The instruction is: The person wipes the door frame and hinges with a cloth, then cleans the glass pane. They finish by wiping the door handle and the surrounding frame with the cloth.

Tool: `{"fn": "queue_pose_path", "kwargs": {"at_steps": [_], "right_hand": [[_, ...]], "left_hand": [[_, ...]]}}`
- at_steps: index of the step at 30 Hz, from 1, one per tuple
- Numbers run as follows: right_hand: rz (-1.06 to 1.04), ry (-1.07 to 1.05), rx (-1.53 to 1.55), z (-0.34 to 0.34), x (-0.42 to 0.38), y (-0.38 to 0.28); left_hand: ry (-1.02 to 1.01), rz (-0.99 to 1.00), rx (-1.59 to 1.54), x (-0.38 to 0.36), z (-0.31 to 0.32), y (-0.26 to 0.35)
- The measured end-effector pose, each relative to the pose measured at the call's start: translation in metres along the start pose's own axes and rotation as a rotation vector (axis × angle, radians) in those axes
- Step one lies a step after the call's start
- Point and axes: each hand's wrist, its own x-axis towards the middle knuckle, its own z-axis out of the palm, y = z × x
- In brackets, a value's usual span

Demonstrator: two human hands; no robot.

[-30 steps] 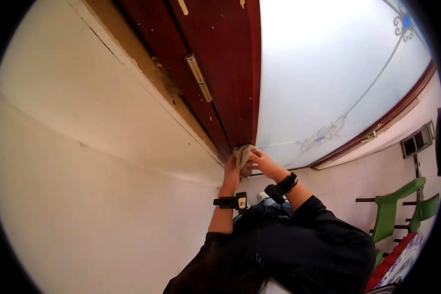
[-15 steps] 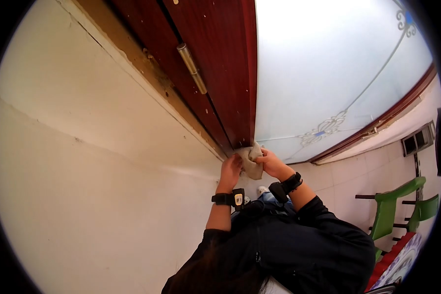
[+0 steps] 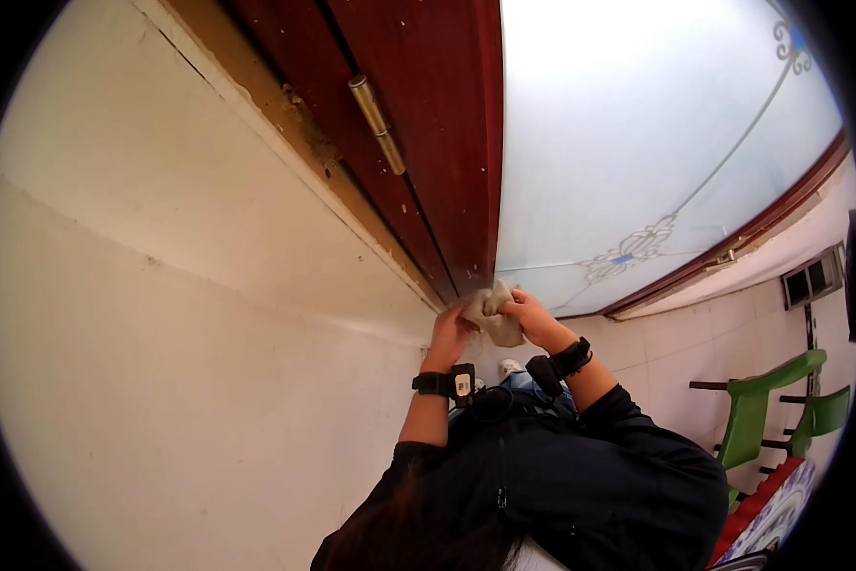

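A crumpled beige cloth hangs between my two hands, close to the lower end of a dark red door. My right hand pinches the cloth's right side, thumb on top. At its left edge, my left hand has its fingers closed on the cloth, right by the foot of the door frame. Those left fingertips are partly hidden and slightly blurred. Both wrists carry black straps with small devices.
A metal hinge joins door and frame. Frosted glass with scroll patterns fills the door's right part. A pale wall runs along the left. Green chairs and a table with a patterned cover stand at right.
The cloth and my right hand have shifted slightly to the right, drawing the cloth a little away from the door edge. My left hand stays nearly in place.
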Motion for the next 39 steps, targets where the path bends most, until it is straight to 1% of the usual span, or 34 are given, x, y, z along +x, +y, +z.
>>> {"fn": "queue_pose_path", "kwargs": {"at_steps": [1,2,3,4,6,10,11,12,13,15,16,17,18,19,20,21,22,23,25,26,28,29,31,32,33,34,36,37,38,39], "right_hand": [[0.059,0.068,0.000,-0.002,0.001,0.001],[0.058,0.068,-0.001,-0.003,0.001,0.002],[0.061,0.129,0.032,-0.003,0.001,0.002],[0.064,0.190,0.064,-0.003,0.000,0.002],[0.037,0.203,0.092,-0.004,0.000,0.001],[-0.047,0.228,0.100,0.000,0.000,-0.009],[-0.047,0.227,0.099,0.001,0.001,-0.012],[-0.124,0.182,0.090,0.003,0.002,-0.015],[-0.201,0.137,0.081,0.005,0.003,-0.019],[-0.243,0.120,0.054,0.012,0.002,-0.030],[-0.285,0.102,0.028,0.017,0.000,-0.036],[-0.286,0.102,0.027,0.022,-0.002,-0.043],[-0.336,0.076,0.000,0.027,-0.003,-0.050],[-0.385,0.050,-0.026,0.031,-0.004,-0.055],[-0.385,0.049,-0.028,0.036,-0.003,-0.057],[-0.429,0.047,-0.064,0.040,-0.002,-0.060],[-0.472,0.045,-0.101,0.042,0.000,-0.061],[-0.472,0.044,-0.102,0.041,0.003,-0.061],[-0.579,0.028,-0.195,0.040,0.012,-0.059],[-0.577,0.027,-0.196,0.039,0.014,-0.059],[-0.622,0.019,-0.382,0.040,0.015,-0.064],[-0.620,0.018,-0.384,0.042,0.015,-0.068],[-0.692,0.073,-0.524,0.050,0.012,-0.079],[-0.691,0.071,-0.525,0.054,0.010,-0.084],[-0.714,0.117,-0.577,0.057,0.008,-0.087],[-0.736,0.163,-0.628,0.059,0.008,-0.088],[-0.722,0.199,-0.640,0.059,0.010,-0.084],[-0.709,0.236,-0.651,0.059,0.011,-0.080],[-0.707,0.237,-0.651,0.057,0.012,-0.077],[-0.656,0.236,-0.678,0.053,0.014,-0.073]], "left_hand": [[0.000,0.001,0.000,0.000,-0.001,-0.001],[0.018,0.144,0.220,-0.001,-0.001,-0.003],[0.036,0.288,0.441,-0.003,0.001,-0.002],[0.037,0.289,0.441,-0.004,0.003,0.001],[0.126,0.066,-0.082,-0.002,0.005,0.007],[0.070,0.115,-0.164,0.007,0.005,0.007],[0.022,0.302,0.185,0.006,0.005,0.009],[-0.028,0.483,0.535,0.006,0.006,0.011],[-0.028,0.484,0.535,0.012,-0.001,0.009],[-0.234,0.603,0.411,0.023,-0.010,0.009],[-0.234,0.605,0.410,0.025,-0.007,0.010],[-0.208,0.556,0.226,0.026,-0.004,0.011],[-0.181,0.505,0.042,0.024,0.006,0.016],[-0.181,0.506,0.041,0.021,0.014,0.022],[-0.112,0.435,0.059,0.018,0.022,0.028],[-0.044,0.364,0.076,0.016,0.026,0.032],[-0.044,0.365,0.075,0.016,0.026,0.033],[-0.045,0.364,0.032,0.016,0.027,0.034],[-0.044,0.362,-0.012,0.013,0.034,0.039],[-0.071,0.395,-0.001,0.011,0.037,0.041],[-0.096,0.429,0.007,0.009,0.045,0.047],[-0.103,0.440,0.001,0.009,0.047,0.049],[-0.108,0.453,-0.006,0.006,0.057,0.054],[-0.014,0.499,0.044,0.005,0.064,0.054],[0.080,0.543,0.094,0.006,0.068,0.054],[0.082,0.542,0.093,0.009,0.064,0.051],[0.125,0.612,0.253,0.015,0.052,0.043],[0.127,0.611,0.252,0.015,0.046,0.039],[0.232,0.665,0.697,0.015,0.040,0.036],[0.335,0.698,1.145,0.015,0.035,0.033]]}}
